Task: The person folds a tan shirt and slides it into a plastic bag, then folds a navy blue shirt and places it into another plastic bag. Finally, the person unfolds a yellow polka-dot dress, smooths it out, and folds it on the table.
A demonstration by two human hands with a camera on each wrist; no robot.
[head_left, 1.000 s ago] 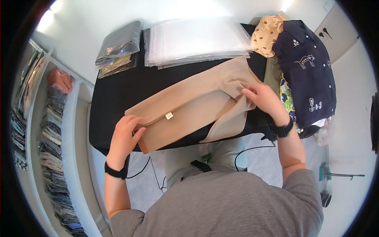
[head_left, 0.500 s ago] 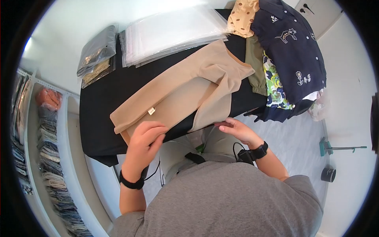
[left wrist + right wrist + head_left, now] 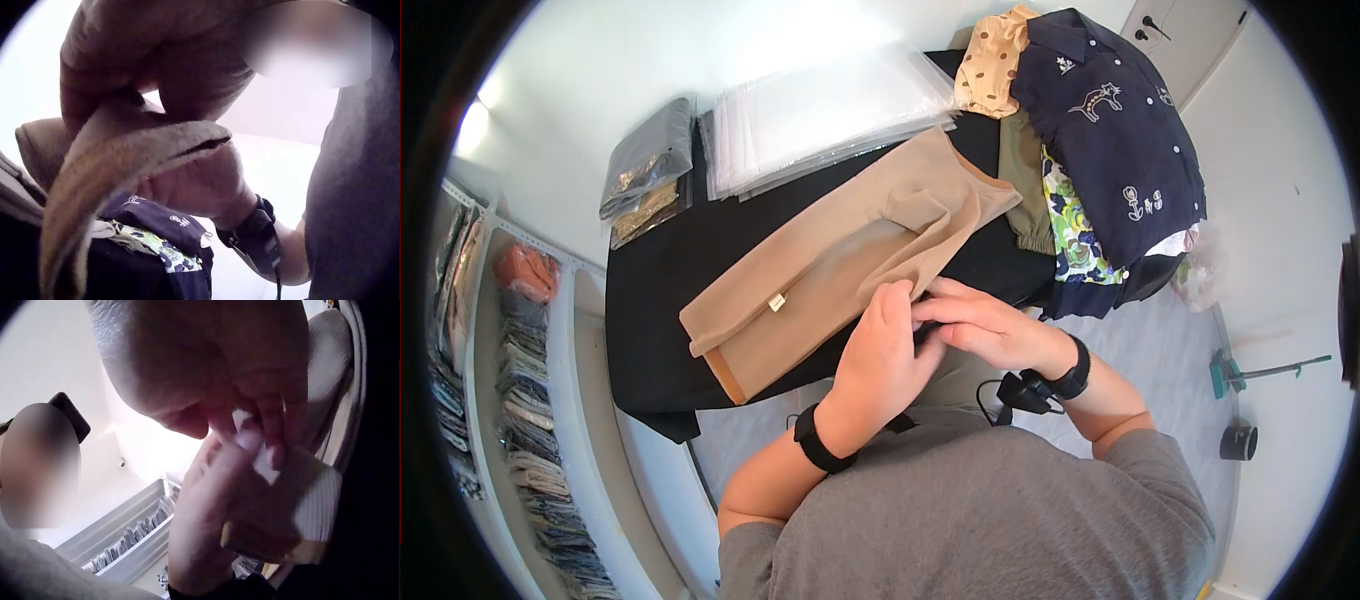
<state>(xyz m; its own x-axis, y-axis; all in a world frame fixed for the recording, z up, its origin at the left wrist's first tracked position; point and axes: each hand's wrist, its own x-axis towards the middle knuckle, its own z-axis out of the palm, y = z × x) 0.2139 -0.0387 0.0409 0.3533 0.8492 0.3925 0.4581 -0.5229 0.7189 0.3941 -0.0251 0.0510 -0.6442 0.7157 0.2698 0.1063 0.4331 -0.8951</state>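
A beige garment [image 3: 800,260] with a small white label [image 3: 777,302] lies folded lengthwise and slanting over the black-covered table [image 3: 650,350]. At its near edge, on the right, my left hand [image 3: 880,350] and right hand [image 3: 990,325] meet, fingertips together on the cloth. In the left wrist view, the left hand pinches a folded strip of the beige cloth [image 3: 106,162], whose end shows a dark slit. The right hand's fingers are bent at the same strip. A ribbed part of the cloth [image 3: 312,500] hangs beside both hands in the right wrist view.
Clear plastic bags [image 3: 820,120] are stacked at the back, beside bagged dark clothes [image 3: 650,160]. A navy shirt [image 3: 1115,150] tops a clothes pile on the right. Shelves of packed clothes [image 3: 530,390] stand at left. A cable [image 3: 982,395] hangs by the right wrist.
Both hands have left the garment's ends and come together at its near edge. The loose flap on the right has been drawn up into the fingers. The head view has shifted.
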